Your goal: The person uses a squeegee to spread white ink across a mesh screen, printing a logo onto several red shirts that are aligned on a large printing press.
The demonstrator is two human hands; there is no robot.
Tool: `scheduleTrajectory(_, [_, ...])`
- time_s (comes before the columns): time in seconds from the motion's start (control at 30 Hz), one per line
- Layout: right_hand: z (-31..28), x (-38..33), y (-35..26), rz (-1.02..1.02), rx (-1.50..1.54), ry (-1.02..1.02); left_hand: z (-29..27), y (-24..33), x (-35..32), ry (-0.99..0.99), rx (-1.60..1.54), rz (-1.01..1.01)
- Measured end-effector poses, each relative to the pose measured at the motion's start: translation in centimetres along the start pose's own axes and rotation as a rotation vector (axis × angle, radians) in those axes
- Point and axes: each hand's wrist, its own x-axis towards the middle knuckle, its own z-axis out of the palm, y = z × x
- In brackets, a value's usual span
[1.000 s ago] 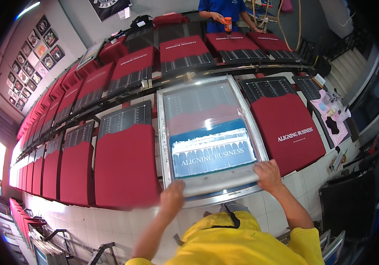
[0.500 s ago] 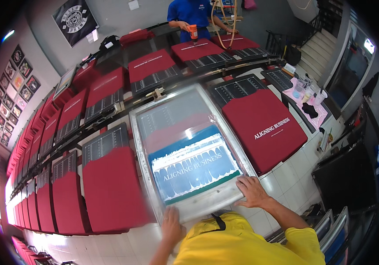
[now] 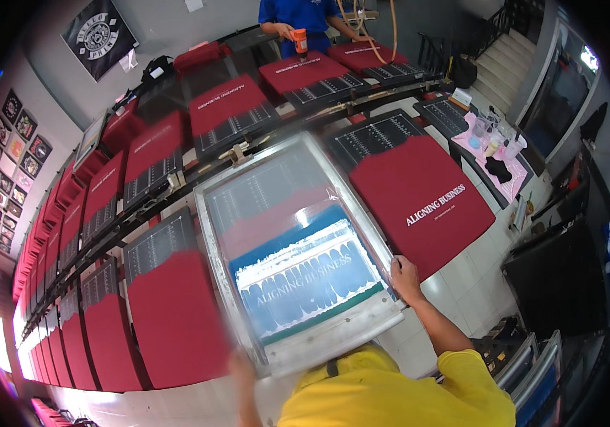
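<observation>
In front of me lies a silkscreen frame (image 3: 339, 322) with a metal rim, over a dark printing board with a red shirt. Its mesh (image 3: 281, 193) carries a blue area with white ink and a lettered stencil. My right hand (image 3: 405, 276) grips the frame's right side near the lower corner, fingers closed round the edge. My left hand (image 3: 243, 367) is at the frame's lower left corner, smeared by motion; its fingers cannot be made out. To the right lies a red shirt (image 3: 418, 196) with white lettering; to the left, a plain red shirt (image 3: 171, 313).
Rows of red shirts (image 3: 228, 98) on boards run left and back, along a metal rail (image 3: 209, 169). A co-worker (image 3: 298, 16) holds an orange heat gun (image 3: 300, 40) over a far shirt. Cups (image 3: 493, 142) and a black cloth (image 3: 497, 169) lie on the pink-covered stand at right.
My right hand has moved from the frame's lower right corner up onto its right side. My left hand has shifted left and down, blurring. The view has turned slightly.
</observation>
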Motion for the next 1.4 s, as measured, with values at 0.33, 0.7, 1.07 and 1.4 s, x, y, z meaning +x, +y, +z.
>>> scheduleTrajectory(0.33, [0.1, 0.4, 1.9, 0.067, -0.042, -0.008, 0.2, -1.4, -0.5, 0.067, -0.145, -0.041])
scheduleTrajectory(0.7, [0.2, 0.0, 2.8, 0.032, 0.104, -0.081, -0.5, 1.4, -2.6, 0.099, -0.326, -0.117])
scheduleTrajectory(1.07, [6.0, 3.0, 9.0, 0.013, 0.13, -0.177, 5.5, -4.2, -1.0, 0.301, -0.123, -0.073])
scheduleTrajectory(1.4, [6.5, 3.3, 8.6, 0.039, 0.077, -0.179, 5.8, -3.4, 0.0, 0.221, -0.145, -0.086])
